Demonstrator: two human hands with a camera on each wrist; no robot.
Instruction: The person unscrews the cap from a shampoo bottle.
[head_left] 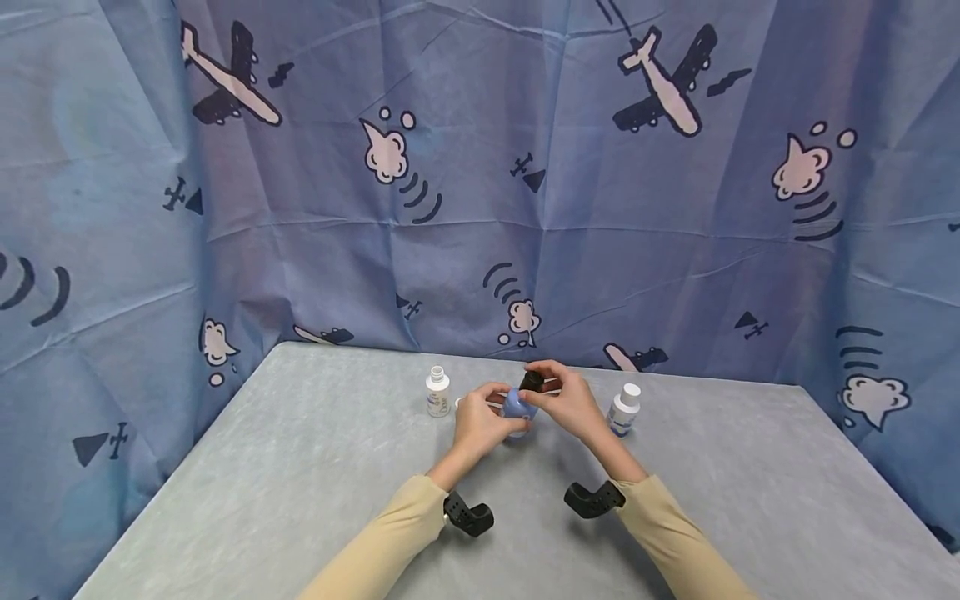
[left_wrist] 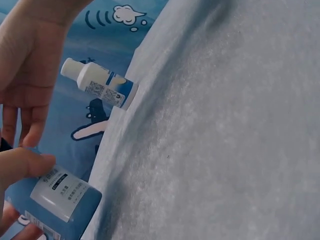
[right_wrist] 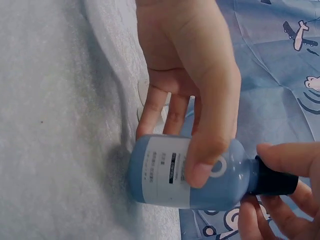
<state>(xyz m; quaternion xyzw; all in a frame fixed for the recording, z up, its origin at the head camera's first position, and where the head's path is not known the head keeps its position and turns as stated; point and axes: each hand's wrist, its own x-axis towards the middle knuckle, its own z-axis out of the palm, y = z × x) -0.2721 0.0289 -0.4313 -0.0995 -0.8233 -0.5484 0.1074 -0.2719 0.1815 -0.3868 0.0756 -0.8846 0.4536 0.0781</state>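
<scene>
A blue bottle (right_wrist: pixel 167 172) with a white printed label is held by my left hand (head_left: pixel 483 423), thumb across its front and fingers behind it. Its black cap (right_wrist: pixel 274 177) sits at the neck, pinched between the thumb and fingers of my right hand (head_left: pixel 564 402). In the head view the bottle stands close over the table, between the two hands. The left wrist view shows the label of the blue bottle (left_wrist: pixel 62 192) with the left thumb over its upper part; most of the cap is outside that view.
A white bottle (head_left: pixel 438 392) with a bare neck stands left of the hands, a small white round piece (head_left: pixel 458 403) beside it. To the right stands another white bottle (head_left: pixel 624 410) with a white cap. Behind the grey-covered table (head_left: pixel 315 450) hangs a blue printed curtain (head_left: pixel 480 183).
</scene>
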